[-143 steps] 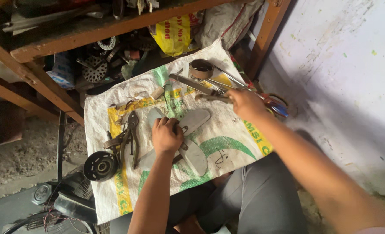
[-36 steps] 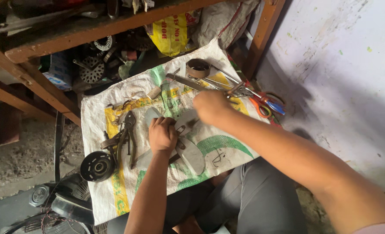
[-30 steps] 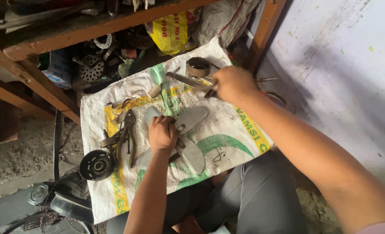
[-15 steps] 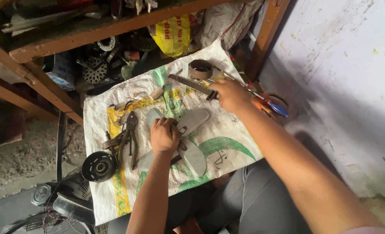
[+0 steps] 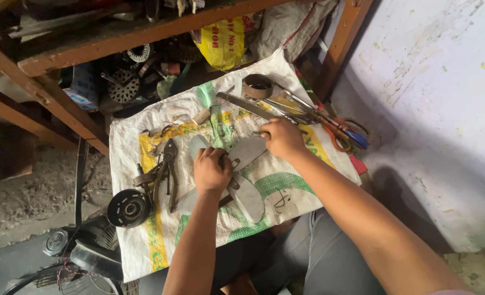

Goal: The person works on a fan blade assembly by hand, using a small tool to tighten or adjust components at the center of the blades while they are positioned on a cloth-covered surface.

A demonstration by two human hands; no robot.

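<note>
A grey metal fan blade set (image 5: 251,195) lies on a white woven sack (image 5: 144,123) with green and yellow print. My left hand (image 5: 212,170) sits over the hub where the blades meet, fingers curled around it, so the hub is hidden. My right hand (image 5: 281,137) hovers at the tip of the upper right blade (image 5: 248,153), fingers closed. A thin metal tip pokes out of the fist on its left side; what the tool is I cannot tell.
Pliers (image 5: 169,164) and a black round pulley (image 5: 128,208) lie on the sack's left. At the far edge are a tape roll (image 5: 257,86), a long flat metal bar (image 5: 246,106), orange scissors (image 5: 336,137) and a blue-handled tool (image 5: 358,137). A wooden bench (image 5: 111,38) overhangs the back; a wall (image 5: 444,98) stands right.
My right hand reached out to the tools at the far right of the sack, then came back to the upper right blade with its fingers closed. My left hand stayed on the hub.
</note>
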